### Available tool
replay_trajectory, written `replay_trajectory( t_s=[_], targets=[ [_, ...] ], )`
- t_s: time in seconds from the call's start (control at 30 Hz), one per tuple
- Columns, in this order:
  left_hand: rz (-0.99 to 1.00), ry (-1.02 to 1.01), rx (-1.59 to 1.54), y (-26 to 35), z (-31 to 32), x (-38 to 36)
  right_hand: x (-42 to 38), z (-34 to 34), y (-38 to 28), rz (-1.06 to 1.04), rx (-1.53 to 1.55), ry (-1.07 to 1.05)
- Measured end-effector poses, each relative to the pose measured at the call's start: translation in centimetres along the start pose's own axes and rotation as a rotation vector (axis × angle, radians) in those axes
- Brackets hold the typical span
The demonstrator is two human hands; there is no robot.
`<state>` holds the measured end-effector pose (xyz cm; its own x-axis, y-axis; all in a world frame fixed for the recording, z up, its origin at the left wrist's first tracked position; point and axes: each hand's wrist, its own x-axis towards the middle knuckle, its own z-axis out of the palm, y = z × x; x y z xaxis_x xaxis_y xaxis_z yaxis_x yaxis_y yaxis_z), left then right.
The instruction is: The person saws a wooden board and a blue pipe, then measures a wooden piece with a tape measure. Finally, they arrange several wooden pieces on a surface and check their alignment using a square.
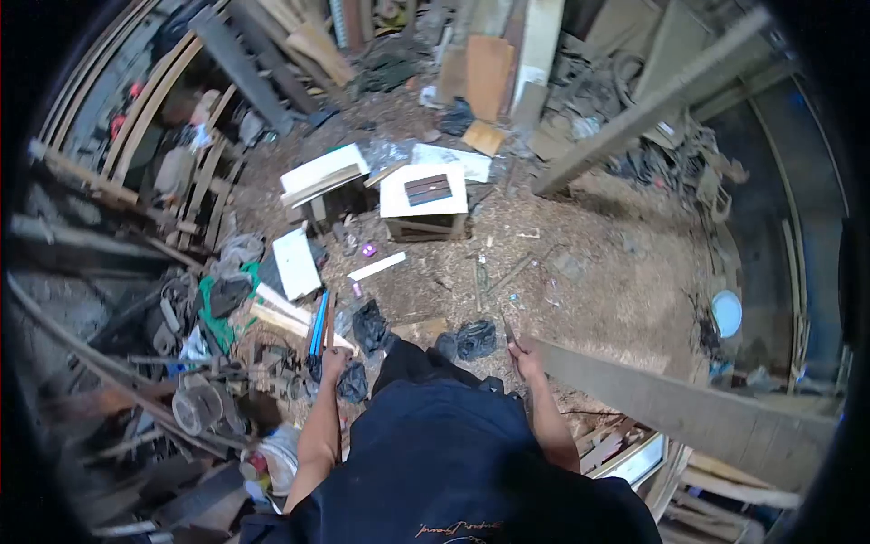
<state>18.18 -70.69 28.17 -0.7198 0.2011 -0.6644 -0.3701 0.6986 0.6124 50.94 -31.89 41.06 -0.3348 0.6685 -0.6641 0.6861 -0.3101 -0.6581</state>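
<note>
My left hand (336, 363) is closed around a thin brown strip (331, 322) that points away from me. Just left of that strip are bright blue lengths (318, 325); whether the hand holds them too cannot be made out. On the other side, my right hand (526, 359) grips a slim dark tool (508, 330), its tip pointing forward. Right beside this hand lies the end of a long grey plank (671, 392). Black plastic bags (476, 339) lie on the ground between my hands.
Ahead stand a white-topped stand (396, 189) with dark slats (428, 189) and another white-topped piece (323, 172). A wooden post (652, 100) slants at the upper right. A white basin (727, 314) sits far right. Clutter and a fan-like round object (198, 405) fill the left.
</note>
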Motion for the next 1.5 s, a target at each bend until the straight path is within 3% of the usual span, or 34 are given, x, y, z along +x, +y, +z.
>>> replay_trajectory(
  t_s=[0.07, 0.17, 0.2, 0.23, 0.33, 0.4, 0.47, 0.53, 0.6, 0.63, 0.67, 0.73, 0.8, 0.83, 0.97, 1.03, 1.1, 1.13, 1.2, 1.27, 1.37, 1.47, 1.5],
  targets=[
    [-0.031, -0.115, -0.103, 3.2, 2.0, 1.3, 2.5, -1.3, 5.3, 0.043, 0.309, -0.05],
    [0.041, -0.161, 0.024, 5.1, 4.7, 4.9, 3.3, -2.5, 7.9, 0.055, 0.414, 0.021],
    [0.071, -0.167, 0.071, 4.9, 4.9, 5.8, 2.8, -2.4, 8.4, 0.074, 0.446, 0.038],
    [0.063, -0.174, -0.115, 8.2, 5.1, 3.6, 2.4, -2.7, 8.4, 0.06, 0.472, 0.035],
    [0.019, -0.273, 0.046, 11.8, 5.9, 5.1, 1.0, -3.7, 6.8, 0.063, 0.491, 0.124],
    [0.025, -0.305, -0.009, 13.5, 6.5, 7.2, 0.9, -3.4, 6.3, 0.113, 0.521, 0.151],
    [0.117, -0.34, 0.182, 14.3, 6.9, 10.3, 2.5, -2.8, 9.3, 0.224, 0.492, 0.159],
    [0.05, -0.381, 0.311, 16.9, 7.9, 12.1, 3.7, -1.4, 8.4, 0.295, 0.501, 0.155],
    [0.199, -0.487, 0.405, 14.4, 9.1, 18.5, 3.3, -0.6, 6.6, 0.36, 0.525, 0.211],
    [0.203, -0.506, 0.493, 16.3, 9.9, 18.8, 4.6, 0.3, 7.2, 0.372, 0.548, 0.239],
    [0.167, -0.514, 0.602, 17.9, 11.1, 19.1, 4.5, 1.7, 8.3, 0.42, 0.655, 0.285],
    [0.293, -0.588, 0.771, 20.4, 13.7, 20.7, 7.4, 3.0, 8.0, 0.459, 0.782, 0.35],
    [0.285, -0.661, 0.794, 21.8, 17.5, 22.9, 9.3, 4.6, 7.8, 0.388, 1.466, 0.482],
    [0.369, -0.69, 0.803, 23.7, 19.7, 22.4, 10.9, 5.0, 8.8, 0.246, 1.548, 0.41],
    [0.521, -0.806, 0.944, 21.6, 29.2, 28.0, 17.5, 3.9, 6.6, 0.226, 1.772, 0.427],
    [0.597, -0.854, 1.018, 18.5, 34.3, 31.8, 21.4, 4.2, 8.5, 0.425, 1.493, 0.236],
    [0.652, -0.907, 1.1, 19.1, 41.1, 32.7, 26.7, 6.1, 13.6, 0.349, 1.44, 0.286],
    [0.653, -0.91, 1.115, 21.0, 44.0, 31.6, 28.7, 6.2, 14.5, 0.346, 1.256, 0.354],
    [0.818, -0.915, 1.202, 17.5, 49.6, 34.8, 33.4, 7.4, 17.0, 0.356, 0.817, 0.48],
    [0.919, -1.073, 1.22, 14.6, 55.6, 38.0, 38.1, 8.9, 20.7, 0.377, 0.32, 0.63],
    [0.8, -1.031, 1.275, 13.6, 62.7, 37.5, 45.0, 12.0, 29.3, 0.532, -0.245, 0.82],
    [0.899, -1.038, 1.138, 10.2, 67.8, 37.6, 47.3, 10.3, 30.9, 0.559, -0.4, 0.574],
    [0.838, -1.055, 1.135, 9.4, 69.1, 37.2, 48.1, 10.7, 32.1, 0.535, -0.419, 0.533]
  ],
)
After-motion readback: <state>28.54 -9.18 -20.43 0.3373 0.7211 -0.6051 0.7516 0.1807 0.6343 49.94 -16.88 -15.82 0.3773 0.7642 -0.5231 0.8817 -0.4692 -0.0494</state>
